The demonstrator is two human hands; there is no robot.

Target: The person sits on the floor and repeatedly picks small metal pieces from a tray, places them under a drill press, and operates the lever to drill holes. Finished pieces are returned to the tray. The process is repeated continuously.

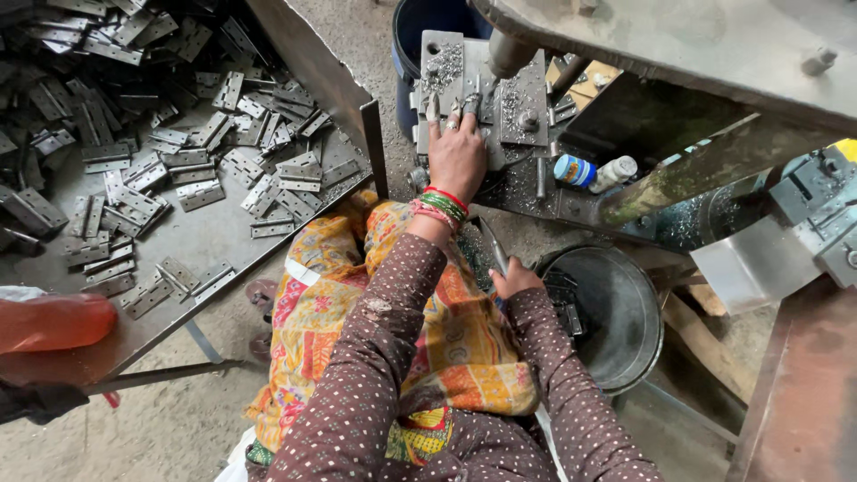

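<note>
The left hand lies palm down on the press bed, fingers spread flat and reaching up toward a small metal piece that sits on the bed under the ram; whether the fingertips pinch the piece or only touch it cannot be told. Bangles ring that wrist, just below the bed's near edge. The right hand sits well below the bed, closed in a fist around a thin metal lever that slants up toward the bed. Just right of that hand, and below the bed, is a round metal pan with a few dark hinges stacked at its left rim. Metal chips are strewn over the bed around the left hand. Right of the bed, lying on the machine base, is a small bottle with a blue label and white cap. Behind the bed, at its upper left, stands a blue bucket, partly hidden. Far left of the bed, across a steel upright, a sheet-metal tray holds a wide heap of loose hinge plates, thickest at its far end. At the tray's near left corner lies an orange bag.
</note>
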